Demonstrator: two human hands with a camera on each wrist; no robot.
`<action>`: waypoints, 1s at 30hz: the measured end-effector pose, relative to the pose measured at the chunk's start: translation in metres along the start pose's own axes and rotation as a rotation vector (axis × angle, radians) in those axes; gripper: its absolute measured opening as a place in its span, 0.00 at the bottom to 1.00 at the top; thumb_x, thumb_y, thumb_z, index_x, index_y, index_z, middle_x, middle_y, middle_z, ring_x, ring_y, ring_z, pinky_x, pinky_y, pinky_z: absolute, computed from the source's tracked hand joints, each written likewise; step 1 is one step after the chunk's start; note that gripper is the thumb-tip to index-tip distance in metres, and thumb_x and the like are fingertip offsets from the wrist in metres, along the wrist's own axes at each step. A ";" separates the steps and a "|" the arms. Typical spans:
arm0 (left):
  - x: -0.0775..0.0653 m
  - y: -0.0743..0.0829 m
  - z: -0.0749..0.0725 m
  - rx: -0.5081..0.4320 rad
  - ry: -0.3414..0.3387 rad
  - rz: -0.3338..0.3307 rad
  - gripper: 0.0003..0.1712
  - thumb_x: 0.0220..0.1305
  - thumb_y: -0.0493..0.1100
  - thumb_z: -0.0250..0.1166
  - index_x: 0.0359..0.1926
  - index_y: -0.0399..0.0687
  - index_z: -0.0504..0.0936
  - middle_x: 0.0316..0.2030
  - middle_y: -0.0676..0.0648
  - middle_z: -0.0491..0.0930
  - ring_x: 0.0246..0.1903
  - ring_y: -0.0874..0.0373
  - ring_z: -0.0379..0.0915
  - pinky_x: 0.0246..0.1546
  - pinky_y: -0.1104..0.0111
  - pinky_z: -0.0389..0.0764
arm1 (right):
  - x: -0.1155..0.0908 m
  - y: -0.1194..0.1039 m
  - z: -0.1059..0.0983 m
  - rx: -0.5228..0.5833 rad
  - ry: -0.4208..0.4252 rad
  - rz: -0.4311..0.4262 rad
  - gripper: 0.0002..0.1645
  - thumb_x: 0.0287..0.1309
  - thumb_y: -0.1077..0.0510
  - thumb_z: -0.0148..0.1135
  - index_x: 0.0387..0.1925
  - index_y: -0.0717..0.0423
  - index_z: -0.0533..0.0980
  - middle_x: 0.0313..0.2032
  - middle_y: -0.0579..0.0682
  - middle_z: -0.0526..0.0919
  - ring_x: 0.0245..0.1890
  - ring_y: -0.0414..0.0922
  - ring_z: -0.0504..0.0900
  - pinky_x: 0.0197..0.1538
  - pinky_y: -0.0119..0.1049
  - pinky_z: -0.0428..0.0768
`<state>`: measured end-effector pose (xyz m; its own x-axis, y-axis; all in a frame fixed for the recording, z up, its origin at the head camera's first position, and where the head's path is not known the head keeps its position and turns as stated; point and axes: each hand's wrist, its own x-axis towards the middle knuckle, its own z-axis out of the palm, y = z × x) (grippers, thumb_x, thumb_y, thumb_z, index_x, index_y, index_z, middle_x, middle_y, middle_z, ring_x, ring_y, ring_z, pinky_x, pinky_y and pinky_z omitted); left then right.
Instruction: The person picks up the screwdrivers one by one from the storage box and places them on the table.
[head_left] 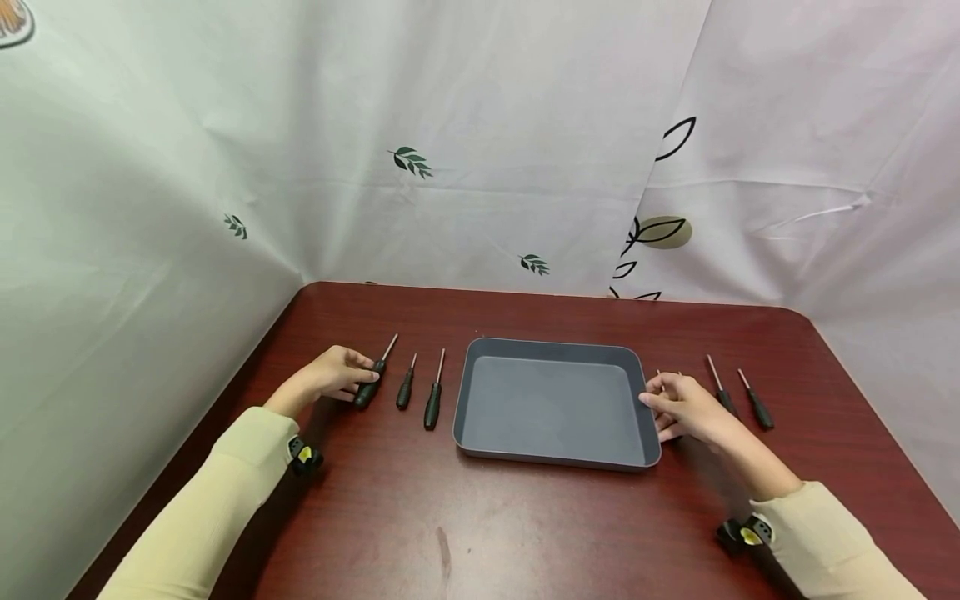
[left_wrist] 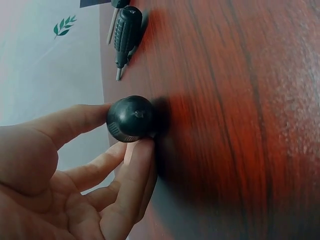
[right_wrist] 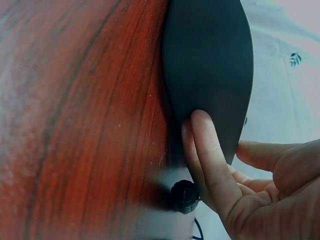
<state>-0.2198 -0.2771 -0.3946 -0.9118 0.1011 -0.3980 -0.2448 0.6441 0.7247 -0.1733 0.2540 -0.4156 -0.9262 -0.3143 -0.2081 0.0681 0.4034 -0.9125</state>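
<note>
At the left of the table, my left hand (head_left: 341, 372) pinches the black handle of a screwdriver (head_left: 369, 388) between thumb and fingers. In the left wrist view, the rounded end of that screwdriver's handle (left_wrist: 131, 119) faces the camera, close to the tabletop. A grey rectangular tray (head_left: 555, 461) lies flat in the middle. My right hand (head_left: 682, 406) grips its right wall, the thumb at the rim and the fingers against the outside. The right wrist view shows the fingers (right_wrist: 210, 145) along the tray's dark outer wall (right_wrist: 207, 60).
Right of the held screwdriver lie a short screwdriver (head_left: 405, 390) and a longer one (head_left: 432, 407). Beyond my right hand are two more screwdrivers (head_left: 759, 408), and metal tips show behind its fingers. Another black handle end (right_wrist: 184, 196) sits just beside those fingers. Curtains (head_left: 480, 167) border the red-brown table (head_left: 525, 533).
</note>
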 end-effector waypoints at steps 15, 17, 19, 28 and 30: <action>-0.006 0.004 0.002 0.076 0.039 0.054 0.24 0.69 0.40 0.64 0.56 0.24 0.73 0.46 0.34 0.80 0.35 0.50 0.79 0.36 0.58 0.88 | -0.003 -0.004 -0.005 0.068 0.042 -0.038 0.22 0.73 0.62 0.54 0.53 0.81 0.65 0.27 0.58 0.78 0.23 0.47 0.83 0.29 0.44 0.88; -0.007 0.005 0.002 0.100 0.047 0.053 0.24 0.69 0.40 0.65 0.56 0.24 0.74 0.46 0.33 0.80 0.35 0.48 0.81 0.36 0.57 0.88 | -0.004 -0.005 -0.007 0.073 0.051 -0.049 0.22 0.74 0.62 0.53 0.53 0.82 0.65 0.27 0.59 0.79 0.23 0.47 0.84 0.28 0.43 0.88; -0.008 0.006 0.002 0.129 0.046 0.053 0.24 0.68 0.41 0.65 0.56 0.25 0.74 0.48 0.32 0.80 0.37 0.46 0.81 0.36 0.57 0.88 | -0.005 -0.006 -0.009 0.070 0.066 -0.049 0.22 0.74 0.61 0.54 0.53 0.81 0.65 0.27 0.59 0.79 0.23 0.48 0.84 0.26 0.41 0.87; -0.012 0.009 0.004 0.204 0.052 0.050 0.26 0.68 0.41 0.66 0.58 0.25 0.72 0.48 0.30 0.78 0.36 0.47 0.81 0.34 0.58 0.87 | -0.018 -0.006 -0.017 0.032 0.099 -0.059 0.22 0.74 0.59 0.55 0.52 0.79 0.67 0.28 0.62 0.80 0.23 0.49 0.83 0.24 0.40 0.85; -0.015 0.011 0.004 0.215 0.061 0.058 0.27 0.68 0.42 0.66 0.58 0.25 0.72 0.47 0.30 0.79 0.35 0.47 0.81 0.33 0.59 0.87 | -0.023 -0.005 -0.019 0.026 0.112 -0.072 0.22 0.74 0.59 0.55 0.52 0.80 0.67 0.28 0.62 0.80 0.23 0.48 0.83 0.23 0.40 0.84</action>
<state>-0.2072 -0.2685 -0.3834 -0.9421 0.1007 -0.3199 -0.1218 0.7862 0.6059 -0.1598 0.2757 -0.3996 -0.9645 -0.2435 -0.1026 0.0082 0.3607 -0.9327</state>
